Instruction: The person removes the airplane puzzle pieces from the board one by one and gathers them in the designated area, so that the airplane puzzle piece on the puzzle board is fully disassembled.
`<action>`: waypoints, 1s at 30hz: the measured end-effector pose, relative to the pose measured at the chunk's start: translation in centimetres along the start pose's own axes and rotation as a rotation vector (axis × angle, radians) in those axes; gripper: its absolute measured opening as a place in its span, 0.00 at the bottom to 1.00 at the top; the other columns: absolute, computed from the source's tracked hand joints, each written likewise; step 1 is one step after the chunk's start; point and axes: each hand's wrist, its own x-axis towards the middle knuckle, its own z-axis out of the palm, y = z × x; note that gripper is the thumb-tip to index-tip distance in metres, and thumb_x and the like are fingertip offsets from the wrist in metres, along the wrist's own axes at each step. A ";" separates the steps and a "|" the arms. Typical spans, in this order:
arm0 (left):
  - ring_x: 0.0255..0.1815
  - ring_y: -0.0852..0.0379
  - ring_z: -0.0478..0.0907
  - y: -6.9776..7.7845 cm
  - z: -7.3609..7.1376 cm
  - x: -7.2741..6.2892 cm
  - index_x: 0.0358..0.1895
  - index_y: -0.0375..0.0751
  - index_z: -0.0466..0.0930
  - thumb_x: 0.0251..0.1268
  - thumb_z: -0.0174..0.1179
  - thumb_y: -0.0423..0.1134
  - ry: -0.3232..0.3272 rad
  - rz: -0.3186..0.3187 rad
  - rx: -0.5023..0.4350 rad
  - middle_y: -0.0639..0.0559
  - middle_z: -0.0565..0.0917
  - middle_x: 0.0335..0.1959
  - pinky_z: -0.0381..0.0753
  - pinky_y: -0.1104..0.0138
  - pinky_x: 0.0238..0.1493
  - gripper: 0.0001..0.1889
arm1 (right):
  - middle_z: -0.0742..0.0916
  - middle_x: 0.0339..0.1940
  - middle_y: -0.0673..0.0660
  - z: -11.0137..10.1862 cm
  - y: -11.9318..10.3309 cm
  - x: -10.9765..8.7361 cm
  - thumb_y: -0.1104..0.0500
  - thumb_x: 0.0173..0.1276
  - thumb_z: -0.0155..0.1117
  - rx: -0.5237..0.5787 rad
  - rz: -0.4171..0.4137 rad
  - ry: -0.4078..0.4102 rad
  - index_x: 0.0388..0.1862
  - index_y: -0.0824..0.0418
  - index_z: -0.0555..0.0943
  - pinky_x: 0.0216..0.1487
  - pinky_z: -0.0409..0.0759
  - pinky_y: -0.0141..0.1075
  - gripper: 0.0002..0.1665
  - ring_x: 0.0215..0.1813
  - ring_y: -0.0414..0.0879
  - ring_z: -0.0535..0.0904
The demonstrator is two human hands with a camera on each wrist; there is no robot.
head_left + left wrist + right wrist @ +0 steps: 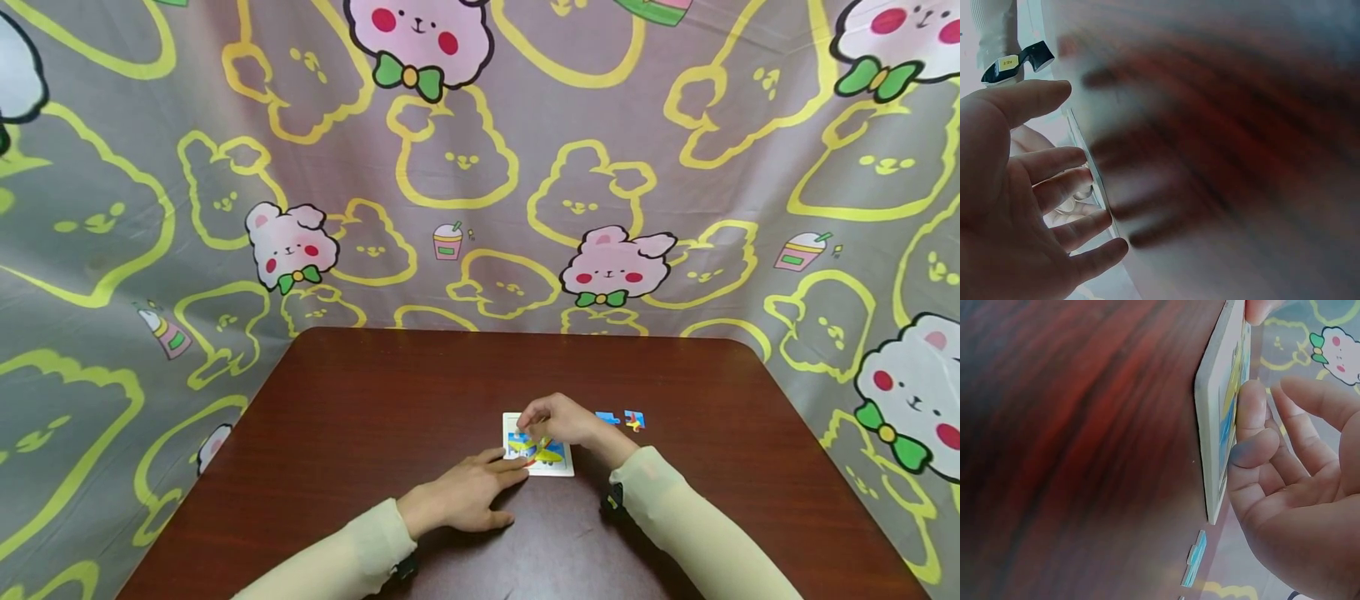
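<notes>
A jigsaw board (pixel 557 470) with a pale frame and a blue and yellow aeroplane picture lies on the table. The spread fingers of my left hand (pixel 471 492) touch its near-left edge, and in the left wrist view they line up along that rim. Over the picture, my right hand (pixel 566 419) bends its fingers. The right wrist view shows two curled fingers (pixel 1252 403) close against the board face, with thumb and forefinger tips near each other above. I cannot tell whether a piece is between those tips.
Right of the board lie a blue jigsaw piece (pixel 607 417) and a blue, red and yellow piece (pixel 634 420), partly behind the right forearm from the board. The dark wooden table (pixel 360 400) reaches back to a patterned cloth (pixel 510 275), which also hangs at both sides.
</notes>
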 end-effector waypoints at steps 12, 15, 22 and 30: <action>0.76 0.45 0.65 0.0 0.1 0.0 0.72 0.48 0.70 0.64 0.63 0.55 0.003 0.004 0.004 0.58 0.67 0.76 0.74 0.52 0.69 0.35 | 0.89 0.35 0.56 0.1 0.1 0.1 0.70 0.61 0.65 -0.009 -0.001 -0.016 0.41 0.63 0.87 0.31 0.82 0.35 0.10 0.34 0.41 0.80; 0.76 0.45 0.65 -0.1 0.2 0.0 0.72 0.48 0.70 0.64 0.63 0.55 0.004 0.004 0.002 0.58 0.67 0.76 0.74 0.51 0.69 0.35 | 0.89 0.36 0.57 0.2 0.0 0.1 0.70 0.61 0.64 -0.002 0.000 -0.015 0.41 0.63 0.87 0.31 0.82 0.34 0.10 0.34 0.41 0.81; 0.76 0.45 0.65 0.0 0.2 0.0 0.72 0.49 0.70 0.64 0.63 0.55 0.003 0.005 0.003 0.58 0.67 0.76 0.73 0.52 0.69 0.34 | 0.90 0.38 0.61 0.3 -0.1 0.0 0.71 0.63 0.63 0.002 -0.007 -0.007 0.41 0.65 0.86 0.31 0.81 0.34 0.10 0.36 0.40 0.81; 0.76 0.46 0.64 0.0 0.1 0.1 0.72 0.49 0.70 0.64 0.63 0.55 -0.004 -0.001 0.005 0.58 0.67 0.76 0.72 0.54 0.71 0.35 | 0.90 0.38 0.61 0.4 0.0 0.1 0.70 0.63 0.64 0.011 -0.003 0.010 0.40 0.65 0.86 0.31 0.80 0.34 0.08 0.35 0.39 0.81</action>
